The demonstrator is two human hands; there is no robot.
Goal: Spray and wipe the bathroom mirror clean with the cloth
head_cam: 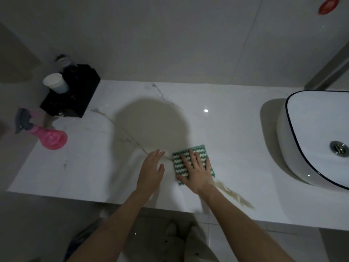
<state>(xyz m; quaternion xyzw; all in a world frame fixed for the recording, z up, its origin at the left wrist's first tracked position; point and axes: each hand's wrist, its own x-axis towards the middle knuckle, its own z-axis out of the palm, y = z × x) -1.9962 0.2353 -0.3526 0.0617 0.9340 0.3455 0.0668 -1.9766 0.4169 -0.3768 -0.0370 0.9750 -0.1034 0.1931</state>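
We are looking down at a white marble desk (236, 129) with grey veins, set against a pale tiled wall. Our right hand (197, 170) is lying flat, fingers spread and straight, pressing on the green-and-white wavy-striped cloth (188, 154), which is resting on the desk near its front edge, about midway along. Our left hand (151, 173) is hovering or resting just beside the cloth's left edge, fingers straight and relaxed, grasping nothing; we cannot tell whether it is touching the desk.

The pink spray bottle (48, 137) with its grey trigger head is lying on its side at the desk's far left end, well apart from both hands. Behind it a black box-like holder (75, 99) is standing in the back left corner, carrying a white paper cup (55, 83) on top. A white basin with a dark rim (291, 129) is sitting at the right end of the desk, its metal drain (339, 148) showing. A red round sticker (328, 5) is showing on the wall at upper right. The mirror is out of view.
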